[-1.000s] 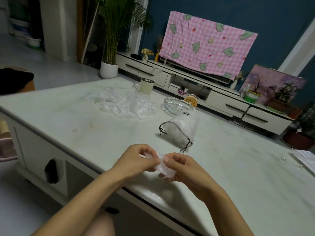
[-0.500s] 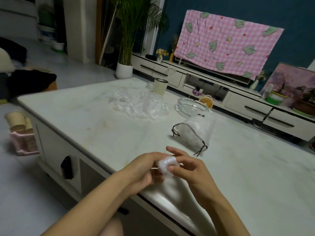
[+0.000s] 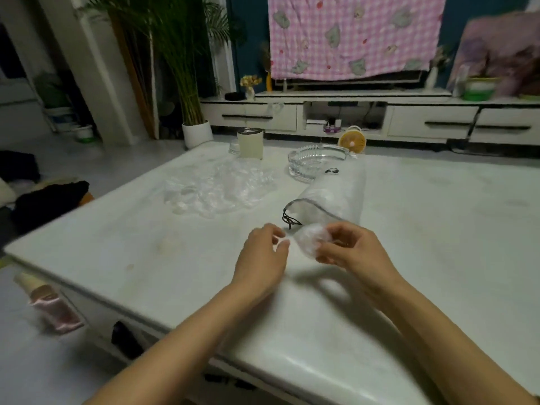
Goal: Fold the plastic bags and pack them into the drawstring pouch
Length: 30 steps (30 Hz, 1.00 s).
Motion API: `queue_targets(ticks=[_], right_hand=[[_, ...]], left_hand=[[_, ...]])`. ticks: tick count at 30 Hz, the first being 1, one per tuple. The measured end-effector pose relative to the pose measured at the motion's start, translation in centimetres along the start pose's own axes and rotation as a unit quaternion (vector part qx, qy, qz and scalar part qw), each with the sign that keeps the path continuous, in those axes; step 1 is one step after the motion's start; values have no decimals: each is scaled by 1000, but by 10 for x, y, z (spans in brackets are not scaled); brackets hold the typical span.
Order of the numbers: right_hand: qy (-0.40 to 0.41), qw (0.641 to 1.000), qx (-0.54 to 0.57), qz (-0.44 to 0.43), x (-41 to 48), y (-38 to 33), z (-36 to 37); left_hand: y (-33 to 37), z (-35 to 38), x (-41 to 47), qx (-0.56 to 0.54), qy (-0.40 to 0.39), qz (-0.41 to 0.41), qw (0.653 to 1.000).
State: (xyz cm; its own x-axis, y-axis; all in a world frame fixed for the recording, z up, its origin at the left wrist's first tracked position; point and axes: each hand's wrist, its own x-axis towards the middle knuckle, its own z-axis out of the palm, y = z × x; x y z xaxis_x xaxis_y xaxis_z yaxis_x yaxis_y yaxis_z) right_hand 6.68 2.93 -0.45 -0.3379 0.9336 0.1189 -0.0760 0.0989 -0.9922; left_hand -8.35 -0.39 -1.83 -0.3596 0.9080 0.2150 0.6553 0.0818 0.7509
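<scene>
The right hand (image 3: 347, 252) pinching the folded bag (image 3: 311, 239) should keep it compact entering the pouch (image 3: 336, 200); the left hand (image 3: 263, 252) is loose, empty.

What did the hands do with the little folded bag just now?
Both hands carried the folded bag forward, up to the mouth of the drawstring pouch. The right hand still pinches it; the left hand seems to have let go. Pouch and pile of loose bags stayed put.
</scene>
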Motion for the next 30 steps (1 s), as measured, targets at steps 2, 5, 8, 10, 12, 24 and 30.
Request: queue_targets(ticks=[2, 5, 8, 10, 12, 24, 30], right_hand=[[55, 998, 6, -10, 5, 1, -6], [92, 995, -28, -39, 11, 3, -17], [108, 987, -96, -72, 16, 4, -26], [120, 976, -155, -97, 18, 4, -31], [129, 962, -207, -120, 19, 6, -36], [265, 870, -330, -252, 25, 12, -47], [300, 875, -313, -214, 22, 8, -51]], left_hand=[[11, 9, 22, 82, 9, 78, 994], [30, 27, 48, 216, 37, 172, 960], [38, 37, 70, 301, 74, 241, 920], [38, 38, 84, 328, 106, 282, 895], [40, 38, 93, 378, 110, 309, 866], [75, 43, 53, 100, -41, 414, 904], [86, 56, 31, 28, -96, 360, 927]])
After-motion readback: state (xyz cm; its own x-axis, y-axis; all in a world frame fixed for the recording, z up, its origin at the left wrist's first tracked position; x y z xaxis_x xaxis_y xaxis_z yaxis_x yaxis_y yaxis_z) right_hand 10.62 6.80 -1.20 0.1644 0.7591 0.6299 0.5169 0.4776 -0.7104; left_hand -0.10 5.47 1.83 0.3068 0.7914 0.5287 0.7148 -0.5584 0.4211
